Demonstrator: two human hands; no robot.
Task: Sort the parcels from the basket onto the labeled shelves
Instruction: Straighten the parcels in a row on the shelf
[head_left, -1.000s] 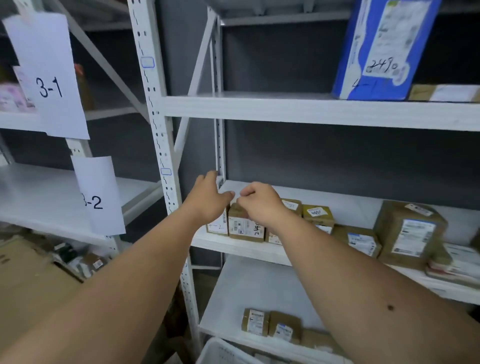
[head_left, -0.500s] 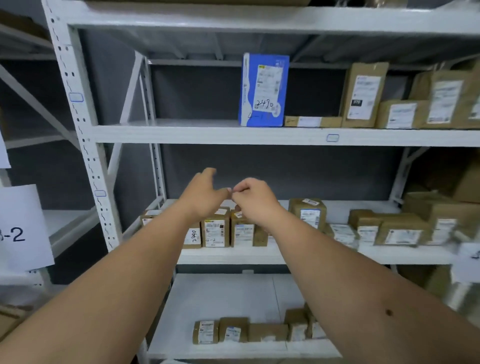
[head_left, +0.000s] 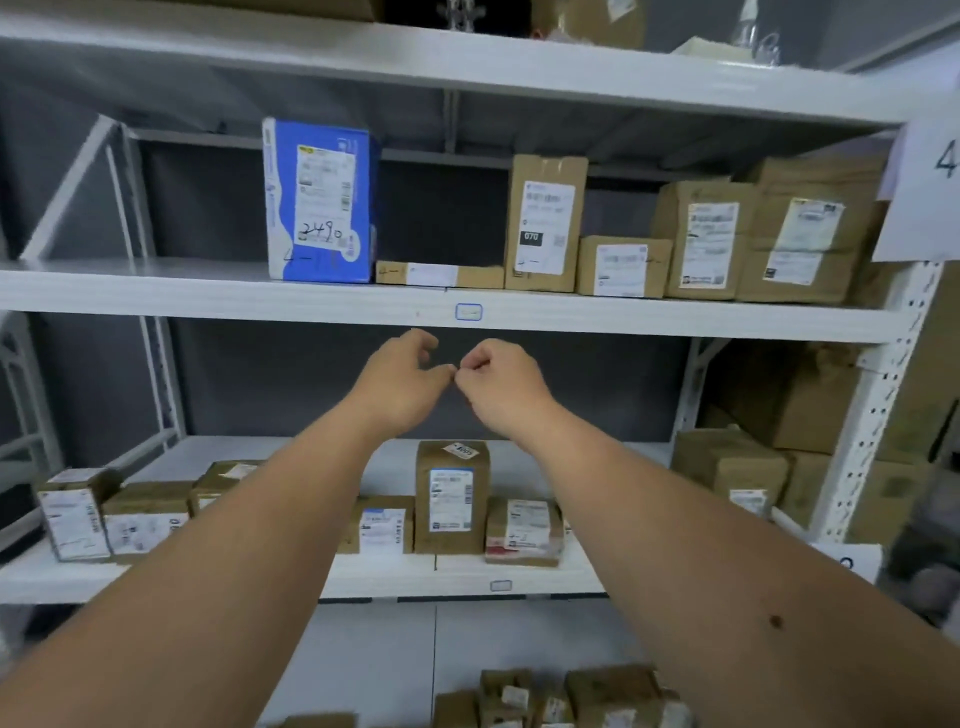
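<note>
Both my arms reach forward at the white shelving unit. My left hand (head_left: 400, 376) and my right hand (head_left: 496, 376) hover side by side in the gap between two shelves, fingers curled, with their fingertips meeting. Neither holds a parcel. Below them, on the middle shelf (head_left: 379, 574), stands an upright brown parcel (head_left: 452, 496) among several small brown boxes. On the upper shelf (head_left: 208, 299) a blue box marked 2490 (head_left: 319, 202) stands beside several brown parcels (head_left: 545, 223). The basket is out of view.
A paper label with a 4 (head_left: 930, 176) hangs on the right upright (head_left: 878, 400). Larger brown boxes (head_left: 779, 395) fill the right end of the middle shelf. More small parcels (head_left: 561, 699) lie on the bottom shelf. The upper shelf's left part is bare.
The view has swung right and up, from the 3-1 and 3-2 bay to the bay labelled 4. Both hands came off the small boxes on the middle shelf and rose, still held together.
</note>
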